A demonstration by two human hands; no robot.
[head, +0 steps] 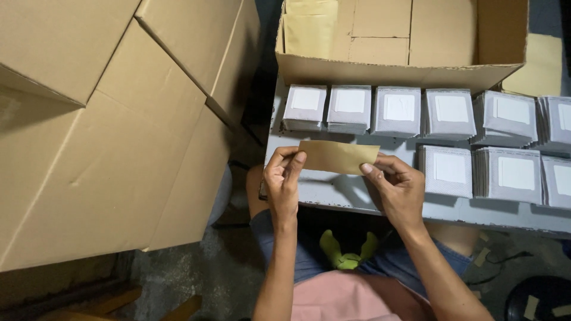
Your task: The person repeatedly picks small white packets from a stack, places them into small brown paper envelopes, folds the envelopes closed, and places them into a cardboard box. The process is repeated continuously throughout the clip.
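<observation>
A brown paper strip (pixel 337 157) is stretched between both my hands above the near edge of a grey table (pixel 333 193). My left hand (pixel 283 181) pinches its left end with thumb and fingers. My right hand (pixel 397 187) pinches the right end. Behind the strip stand rows of grey bundled stacks with white square labels (pixel 398 111), packed side by side across the table.
An open cardboard box (pixel 386 71) with flat brown sheets inside sits at the table's far edge. Large cardboard boxes (pixel 107 131) fill the left side. A green object (pixel 345 252) lies in my lap below the table edge. Tape scraps dot the floor at right.
</observation>
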